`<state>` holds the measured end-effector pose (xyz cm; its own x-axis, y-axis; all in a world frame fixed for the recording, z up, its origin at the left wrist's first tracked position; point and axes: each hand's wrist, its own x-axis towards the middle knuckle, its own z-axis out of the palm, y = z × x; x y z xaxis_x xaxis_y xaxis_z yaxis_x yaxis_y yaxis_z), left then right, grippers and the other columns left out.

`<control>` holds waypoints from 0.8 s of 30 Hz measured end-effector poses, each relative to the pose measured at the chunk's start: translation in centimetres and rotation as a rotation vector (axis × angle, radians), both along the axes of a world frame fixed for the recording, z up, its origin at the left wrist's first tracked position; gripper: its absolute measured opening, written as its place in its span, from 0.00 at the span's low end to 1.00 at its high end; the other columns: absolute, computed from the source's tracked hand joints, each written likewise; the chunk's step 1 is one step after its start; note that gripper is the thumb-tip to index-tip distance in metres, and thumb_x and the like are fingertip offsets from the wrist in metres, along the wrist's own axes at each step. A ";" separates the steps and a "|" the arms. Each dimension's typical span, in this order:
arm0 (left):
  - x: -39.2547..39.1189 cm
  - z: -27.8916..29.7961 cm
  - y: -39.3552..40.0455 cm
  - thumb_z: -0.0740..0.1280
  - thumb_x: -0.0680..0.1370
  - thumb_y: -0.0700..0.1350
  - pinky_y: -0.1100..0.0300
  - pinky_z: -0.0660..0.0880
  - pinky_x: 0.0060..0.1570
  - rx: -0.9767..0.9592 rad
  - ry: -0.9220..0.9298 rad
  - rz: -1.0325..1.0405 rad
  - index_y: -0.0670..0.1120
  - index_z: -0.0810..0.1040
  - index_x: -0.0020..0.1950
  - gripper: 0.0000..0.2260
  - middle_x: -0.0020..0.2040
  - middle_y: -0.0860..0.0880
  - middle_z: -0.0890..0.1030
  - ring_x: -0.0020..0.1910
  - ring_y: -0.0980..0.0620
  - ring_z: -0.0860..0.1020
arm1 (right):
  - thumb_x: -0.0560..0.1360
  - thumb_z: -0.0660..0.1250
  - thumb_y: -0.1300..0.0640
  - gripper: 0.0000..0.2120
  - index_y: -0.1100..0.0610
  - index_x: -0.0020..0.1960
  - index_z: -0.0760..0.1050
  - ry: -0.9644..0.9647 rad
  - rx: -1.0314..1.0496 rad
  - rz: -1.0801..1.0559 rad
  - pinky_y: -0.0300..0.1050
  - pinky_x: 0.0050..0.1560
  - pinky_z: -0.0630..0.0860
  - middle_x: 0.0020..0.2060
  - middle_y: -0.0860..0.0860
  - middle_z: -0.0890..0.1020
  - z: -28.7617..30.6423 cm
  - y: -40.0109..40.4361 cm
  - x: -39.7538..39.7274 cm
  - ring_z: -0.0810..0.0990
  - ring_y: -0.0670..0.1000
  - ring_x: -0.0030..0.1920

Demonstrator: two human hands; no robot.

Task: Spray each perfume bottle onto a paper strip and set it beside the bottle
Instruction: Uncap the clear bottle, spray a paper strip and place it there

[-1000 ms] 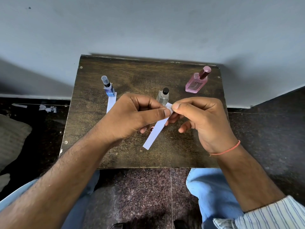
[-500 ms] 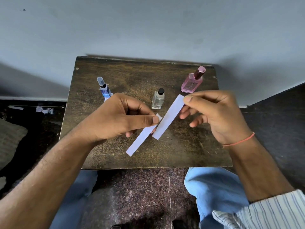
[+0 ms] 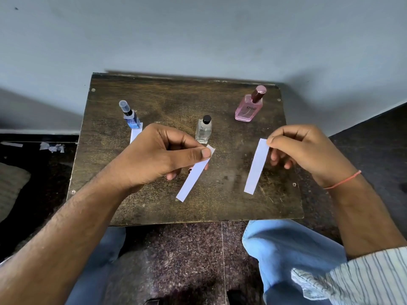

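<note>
Separated since earlier: left hand [image 3: 163, 155] and right hand [image 3: 301, 150] fingers each pinch one strip [image 3: 195, 175], [image 3: 256, 167]. Blue bottle [image 3: 131, 118] has its strip; two bottles remain.

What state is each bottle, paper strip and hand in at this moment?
Blue bottle: upright, clear cap on.
Strip by blue bottle: flat on table.
Clear bottle: upright, black cap on.
Pink bottle: upright, capped.
Left hand: pinches left strip at top.
Right hand: pinches right strip at top.
</note>
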<state>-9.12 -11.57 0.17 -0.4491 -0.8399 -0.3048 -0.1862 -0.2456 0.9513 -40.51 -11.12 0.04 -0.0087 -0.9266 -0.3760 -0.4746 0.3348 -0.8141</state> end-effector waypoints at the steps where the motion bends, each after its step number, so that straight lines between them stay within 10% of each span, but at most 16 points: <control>1: -0.1 -0.1 0.0 0.78 0.73 0.50 0.65 0.67 0.24 0.002 -0.001 0.004 0.44 0.91 0.44 0.10 0.42 0.32 0.87 0.22 0.53 0.68 | 0.81 0.71 0.61 0.09 0.55 0.43 0.87 0.043 0.012 0.024 0.46 0.35 0.74 0.32 0.54 0.86 -0.1 0.1 -0.5 0.84 0.51 0.34; 6: -0.6 -0.4 0.2 0.78 0.74 0.50 0.65 0.67 0.26 -0.006 -0.017 0.008 0.45 0.91 0.45 0.09 0.40 0.31 0.85 0.24 0.52 0.68 | 0.78 0.75 0.56 0.06 0.51 0.43 0.88 0.217 0.015 0.101 0.36 0.35 0.76 0.33 0.50 0.87 -0.9 0.5 -2.6 0.83 0.45 0.33; 9: -1.0 -0.6 0.4 0.75 0.78 0.39 0.74 0.65 0.25 0.016 0.019 0.055 0.36 0.88 0.49 0.06 0.25 0.55 0.79 0.21 0.63 0.69 | 0.76 0.77 0.54 0.05 0.47 0.43 0.89 0.332 -0.017 0.143 0.41 0.41 0.77 0.35 0.41 0.87 -1.4 0.6 -3.4 0.82 0.40 0.33; 14: -1.7 -0.2 0.5 0.73 0.78 0.34 0.78 0.65 0.24 0.038 0.011 0.054 0.35 0.86 0.52 0.05 0.24 0.58 0.78 0.19 0.64 0.70 | 0.76 0.78 0.51 0.05 0.43 0.41 0.87 0.417 -0.088 0.138 0.41 0.41 0.73 0.34 0.32 0.84 -1.6 0.8 -4.1 0.82 0.38 0.36; 24: -1.8 -0.1 0.2 0.73 0.79 0.34 0.78 0.64 0.24 0.061 -0.011 0.078 0.35 0.86 0.55 0.06 0.23 0.60 0.78 0.19 0.65 0.71 | 0.76 0.79 0.51 0.01 0.45 0.47 0.89 0.459 -0.164 0.090 0.44 0.50 0.81 0.37 0.43 0.89 -1.9 0.8 -4.3 0.87 0.48 0.43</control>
<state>-10.91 -11.34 0.05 -0.3791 -0.8520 -0.3611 -0.1749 -0.3172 0.9321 -44.82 -10.31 -1.86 -0.0566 -0.9778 -0.2017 -0.8174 0.1614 -0.5530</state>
